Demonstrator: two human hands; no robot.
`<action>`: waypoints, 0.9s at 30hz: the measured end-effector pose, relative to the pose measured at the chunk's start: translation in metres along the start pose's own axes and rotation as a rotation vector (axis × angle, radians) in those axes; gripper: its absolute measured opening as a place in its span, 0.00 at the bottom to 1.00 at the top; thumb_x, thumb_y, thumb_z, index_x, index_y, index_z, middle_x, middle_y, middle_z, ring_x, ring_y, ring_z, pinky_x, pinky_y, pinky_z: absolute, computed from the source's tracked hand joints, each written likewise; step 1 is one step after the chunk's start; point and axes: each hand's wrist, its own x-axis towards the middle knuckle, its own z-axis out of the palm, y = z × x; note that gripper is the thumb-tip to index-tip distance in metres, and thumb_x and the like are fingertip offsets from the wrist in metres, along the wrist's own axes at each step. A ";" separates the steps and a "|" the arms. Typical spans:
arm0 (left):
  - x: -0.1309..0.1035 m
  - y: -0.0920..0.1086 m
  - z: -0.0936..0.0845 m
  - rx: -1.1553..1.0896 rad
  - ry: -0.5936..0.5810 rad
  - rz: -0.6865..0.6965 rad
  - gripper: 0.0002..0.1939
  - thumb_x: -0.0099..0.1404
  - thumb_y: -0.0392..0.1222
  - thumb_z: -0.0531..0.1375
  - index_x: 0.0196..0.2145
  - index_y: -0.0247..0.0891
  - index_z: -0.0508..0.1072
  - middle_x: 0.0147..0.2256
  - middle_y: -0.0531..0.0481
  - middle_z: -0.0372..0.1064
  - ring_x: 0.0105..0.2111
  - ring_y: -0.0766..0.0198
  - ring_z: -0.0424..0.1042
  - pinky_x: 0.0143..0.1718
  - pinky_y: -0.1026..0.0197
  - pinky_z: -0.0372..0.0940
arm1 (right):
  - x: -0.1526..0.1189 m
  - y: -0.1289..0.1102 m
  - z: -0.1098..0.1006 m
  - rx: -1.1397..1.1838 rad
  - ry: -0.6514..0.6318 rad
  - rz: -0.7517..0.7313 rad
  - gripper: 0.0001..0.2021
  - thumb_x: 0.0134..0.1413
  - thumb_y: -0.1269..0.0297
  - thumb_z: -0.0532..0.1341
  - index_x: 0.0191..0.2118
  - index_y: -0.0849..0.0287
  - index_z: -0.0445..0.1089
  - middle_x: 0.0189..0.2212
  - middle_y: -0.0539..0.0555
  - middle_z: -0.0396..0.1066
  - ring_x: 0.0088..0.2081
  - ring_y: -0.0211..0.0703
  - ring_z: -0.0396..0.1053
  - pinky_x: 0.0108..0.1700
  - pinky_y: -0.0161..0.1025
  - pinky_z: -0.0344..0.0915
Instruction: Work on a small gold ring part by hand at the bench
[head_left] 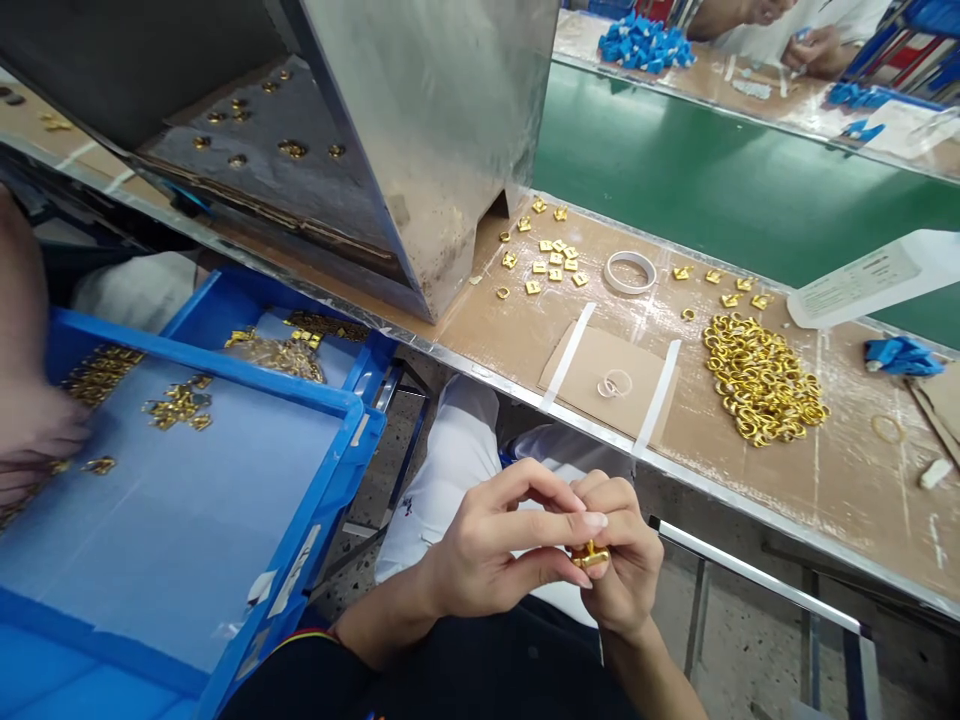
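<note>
Both hands meet above the lap, in front of the bench edge. A small shiny gold piece [590, 555] is pinched between them. My left hand [517, 535] has its thumb and fingertips closed on the piece from the left. From the right, my right hand [621, 550] holds the same piece with curled fingers. Part of the piece is hidden by the fingertips. Beyond the hands, a cardboard sheet [641, 358] is taped to the bench with two white strips, and thin clear rings [615, 383] lie on it.
The bench [855, 480] bears a heap of gold rings [761, 380], square gold pieces [555, 260] and a tape roll [630, 272]. A metal housing [442, 130] stands at back left. Blue trays [330, 480] sit left, where another person's hand [37, 440] reaches in.
</note>
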 end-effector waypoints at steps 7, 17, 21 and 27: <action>0.007 -0.004 -0.005 -0.098 -0.022 -0.059 0.21 0.63 0.48 0.67 0.52 0.39 0.77 0.40 0.43 0.75 0.37 0.63 0.75 0.39 0.62 0.73 | 0.007 -0.004 0.006 0.049 0.065 0.087 0.13 0.63 0.52 0.65 0.34 0.54 0.68 0.28 0.49 0.65 0.28 0.38 0.66 0.29 0.36 0.65; 0.018 -0.007 -0.005 -0.193 0.000 -0.166 0.06 0.68 0.41 0.64 0.36 0.35 0.77 0.30 0.49 0.71 0.31 0.67 0.70 0.33 0.66 0.66 | 0.007 0.004 0.006 0.458 0.064 0.324 0.07 0.60 0.59 0.69 0.39 0.53 0.72 0.29 0.47 0.68 0.26 0.32 0.66 0.27 0.29 0.67; 0.014 -0.006 0.000 -0.117 0.095 -0.189 0.01 0.68 0.36 0.63 0.37 0.36 0.75 0.31 0.50 0.71 0.32 0.67 0.69 0.33 0.65 0.65 | 0.007 -0.002 0.005 0.226 0.158 0.223 0.10 0.60 0.59 0.69 0.46 0.51 0.75 0.38 0.52 0.71 0.37 0.38 0.72 0.35 0.32 0.72; 0.009 -0.009 0.003 -0.174 0.132 -0.211 0.03 0.68 0.38 0.64 0.39 0.37 0.74 0.32 0.50 0.70 0.33 0.67 0.70 0.34 0.66 0.66 | 0.011 -0.008 0.004 0.064 0.127 0.113 0.13 0.59 0.66 0.70 0.49 0.50 0.75 0.39 0.54 0.74 0.41 0.41 0.73 0.41 0.36 0.75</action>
